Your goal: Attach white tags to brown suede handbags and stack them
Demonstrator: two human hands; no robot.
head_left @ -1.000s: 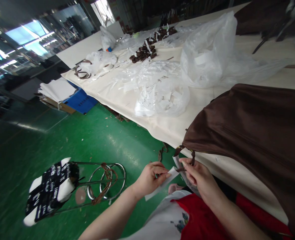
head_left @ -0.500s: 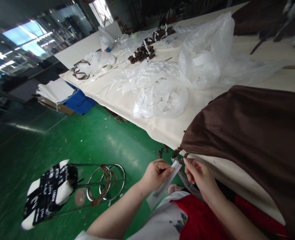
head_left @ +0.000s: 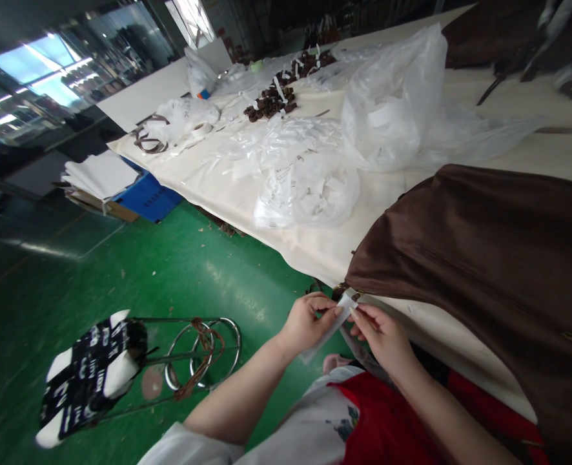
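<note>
A translucent white strip (head_left: 347, 301), like a narrow plastic sleeve, runs at a slant between my hands. My left hand (head_left: 310, 325) pinches it between thumb and fingers. My right hand (head_left: 381, 332) is closed at the strip's upper end, thumb and fingertips on its edge. Just beyond the fingertips is the lower left corner of a dark brown bag (head_left: 480, 248) with a zip, lying over the table edge. A small strap end with metal fittings at that corner is partly covered by the strip. A greyish band hangs below my right hand, partly hidden.
The cream-covered table (head_left: 315, 248) bears clear plastic bags (head_left: 392, 110), a bag of scraps (head_left: 315, 190), bundled brown straps (head_left: 271, 103) and a tape roll (head_left: 201, 130). On the green floor are a tipped stool (head_left: 90, 371) and a blue box (head_left: 153, 197).
My right hand has shifted left from the bag's strap end onto the strip. The strip has moved up over that strap end, and both hands are closer together.
</note>
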